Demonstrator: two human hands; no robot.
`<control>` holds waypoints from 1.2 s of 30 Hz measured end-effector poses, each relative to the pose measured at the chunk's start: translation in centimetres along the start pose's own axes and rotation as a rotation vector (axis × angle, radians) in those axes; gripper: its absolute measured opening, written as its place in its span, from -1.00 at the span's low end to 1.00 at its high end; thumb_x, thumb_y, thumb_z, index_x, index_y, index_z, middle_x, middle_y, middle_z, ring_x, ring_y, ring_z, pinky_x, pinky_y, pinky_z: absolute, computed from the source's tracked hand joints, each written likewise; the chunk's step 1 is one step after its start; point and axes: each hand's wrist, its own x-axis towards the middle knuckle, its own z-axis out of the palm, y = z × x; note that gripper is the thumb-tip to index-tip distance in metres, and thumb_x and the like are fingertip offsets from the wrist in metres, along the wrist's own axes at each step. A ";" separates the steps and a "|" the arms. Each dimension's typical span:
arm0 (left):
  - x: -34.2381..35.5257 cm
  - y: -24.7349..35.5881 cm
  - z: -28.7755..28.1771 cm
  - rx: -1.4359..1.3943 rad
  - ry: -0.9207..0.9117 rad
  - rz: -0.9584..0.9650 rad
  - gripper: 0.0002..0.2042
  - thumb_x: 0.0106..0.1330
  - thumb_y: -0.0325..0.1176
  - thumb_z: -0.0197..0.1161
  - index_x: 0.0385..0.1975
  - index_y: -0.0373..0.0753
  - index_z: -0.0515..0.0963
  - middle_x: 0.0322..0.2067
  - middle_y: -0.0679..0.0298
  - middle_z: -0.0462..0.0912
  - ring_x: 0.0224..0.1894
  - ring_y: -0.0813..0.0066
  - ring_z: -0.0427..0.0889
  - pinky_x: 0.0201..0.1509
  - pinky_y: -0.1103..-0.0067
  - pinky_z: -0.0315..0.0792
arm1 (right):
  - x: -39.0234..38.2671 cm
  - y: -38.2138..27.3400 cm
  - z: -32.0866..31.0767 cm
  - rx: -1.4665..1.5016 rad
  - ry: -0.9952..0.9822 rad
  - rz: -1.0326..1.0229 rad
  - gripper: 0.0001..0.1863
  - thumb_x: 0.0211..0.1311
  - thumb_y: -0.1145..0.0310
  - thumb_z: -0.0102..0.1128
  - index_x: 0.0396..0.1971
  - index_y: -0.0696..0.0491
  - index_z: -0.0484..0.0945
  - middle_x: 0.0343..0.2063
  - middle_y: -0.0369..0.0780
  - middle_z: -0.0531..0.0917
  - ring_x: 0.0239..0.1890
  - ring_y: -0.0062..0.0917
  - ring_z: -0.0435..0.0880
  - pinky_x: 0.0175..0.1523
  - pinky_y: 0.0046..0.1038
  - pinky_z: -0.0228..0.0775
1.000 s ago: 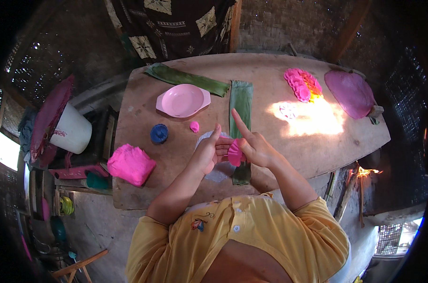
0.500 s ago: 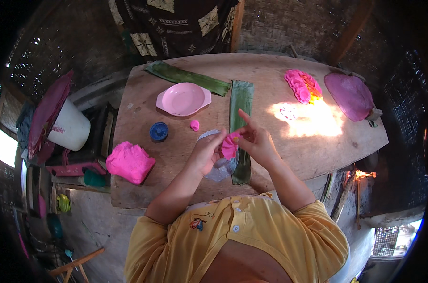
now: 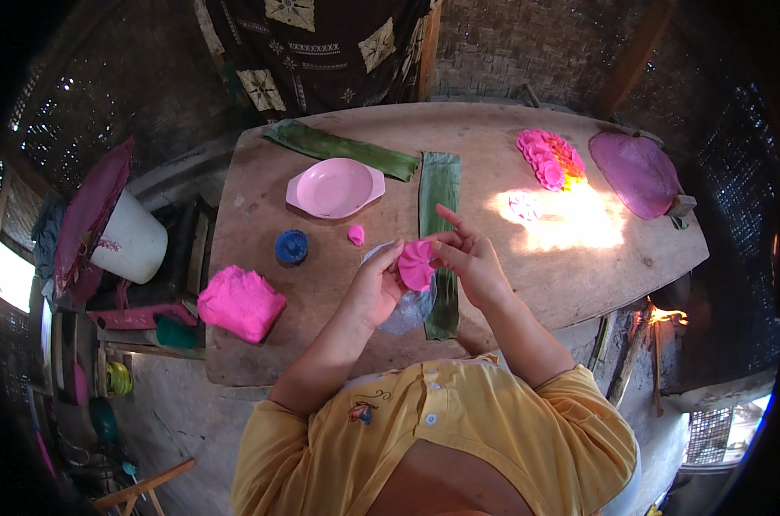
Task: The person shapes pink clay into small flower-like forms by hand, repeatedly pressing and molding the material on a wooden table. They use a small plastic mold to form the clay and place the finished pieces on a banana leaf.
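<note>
The pink pleated piece (image 3: 417, 268) is held between both hands, above the clear plastic (image 3: 403, 323) and just left of the upright green leaf strip (image 3: 440, 182). The left hand (image 3: 379, 284) pinches its left edge, thumb against fingers; the right hand (image 3: 471, 262) has thumb and forefinger brought together on its right edge, other fingers spread. Shaping of the folds seems in hand, so the next move calls for light, even pressure. Farther out lie a small pink lump (image 3: 356, 235) and a pink bowl (image 3: 334, 191).
</note>
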 end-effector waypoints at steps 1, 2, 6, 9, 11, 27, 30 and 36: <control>0.0 0.0 0.0 0.028 0.002 0.014 -0.75 0.25 -0.27 0.09 -0.16 -0.27 0.44 -0.25 0.27 0.54 -0.21 0.53 0.53 -0.11 0.56 0.42 | 0.0 0.0 0.0 -0.051 -0.012 -0.011 -0.39 0.13 0.60 0.01 0.20 0.16 0.07 -0.26 -0.20 0.58 -0.30 -0.62 0.54 -0.18 -0.60 0.38; 0.0 0.0 0.0 0.055 -0.020 0.007 -0.75 0.25 -0.28 0.09 -0.16 -0.27 0.43 -0.25 0.26 0.54 -0.21 0.53 0.53 -0.11 0.55 0.43 | -0.1 -0.1 0.1 -0.094 -0.020 -0.032 -0.40 0.13 0.60 0.00 0.21 0.15 0.08 -0.25 -0.20 0.58 -0.29 -0.63 0.54 -0.17 -0.60 0.38; -0.1 -0.1 0.0 0.160 -0.046 -0.015 -0.75 0.24 -0.32 0.09 -0.13 -0.29 0.43 -0.24 0.25 0.54 -0.20 0.51 0.53 -0.10 0.53 0.44 | -0.1 -0.2 0.1 -0.254 -0.053 -0.087 -0.39 0.14 0.59 0.01 0.21 0.14 0.08 -0.25 -0.20 0.60 -0.26 -0.68 0.52 -0.13 -0.61 0.37; 0.0 -0.3 -0.2 0.166 -0.018 -0.047 -0.76 0.24 -0.35 0.09 -0.13 -0.30 0.43 -0.24 0.25 0.54 -0.19 0.50 0.54 -0.10 0.52 0.45 | -0.1 0.1 0.2 -0.463 -0.021 -0.130 -0.39 0.14 0.58 0.02 0.21 0.13 0.09 -0.16 -0.19 0.56 -0.21 -0.68 0.50 -0.11 -0.59 0.37; 0.1 -0.3 -0.4 0.127 -0.013 -0.053 -0.76 0.24 -0.36 0.09 -0.14 -0.29 0.44 -0.24 0.26 0.54 -0.19 0.50 0.53 -0.10 0.51 0.45 | -0.2 0.6 0.3 -0.599 0.066 -0.324 -0.44 0.16 0.55 0.01 0.19 0.15 0.14 -0.12 -0.20 0.53 -0.19 -0.68 0.48 -0.12 -0.59 0.37; 0.5 -0.8 -0.2 -0.008 0.137 0.221 -0.78 0.20 -0.32 0.15 -0.20 -0.24 0.47 -0.26 0.32 0.54 -0.18 0.56 0.47 -0.02 0.59 0.32 | -0.5 2.4 1.6 0.514 0.131 0.196 -0.84 0.24 0.29 0.02 -0.33 0.06 0.38 -0.38 -0.28 0.53 -0.33 -0.60 0.48 -0.15 -0.50 0.31; 0.4 -0.6 -0.2 0.059 0.121 0.235 -0.78 0.22 -0.33 0.14 -0.19 -0.26 0.48 -0.27 0.32 0.55 -0.19 0.57 0.48 -0.04 0.59 0.33 | -0.3 2.4 1.5 0.458 0.111 0.132 -0.84 0.24 0.28 0.02 -0.34 0.06 0.38 -0.38 -0.28 0.53 -0.34 -0.62 0.49 -0.18 -0.52 0.33; -0.2 -0.3 0.3 0.069 0.046 0.214 -0.77 0.24 -0.30 0.12 -0.19 -0.28 0.48 -0.28 0.27 0.56 -0.23 0.54 0.53 -0.08 0.58 0.38 | 0.0 2.0 1.2 0.340 0.109 0.138 -0.85 0.24 0.31 0.02 -0.31 0.08 0.38 -0.37 -0.28 0.54 -0.39 -0.63 0.53 -0.27 -0.60 0.37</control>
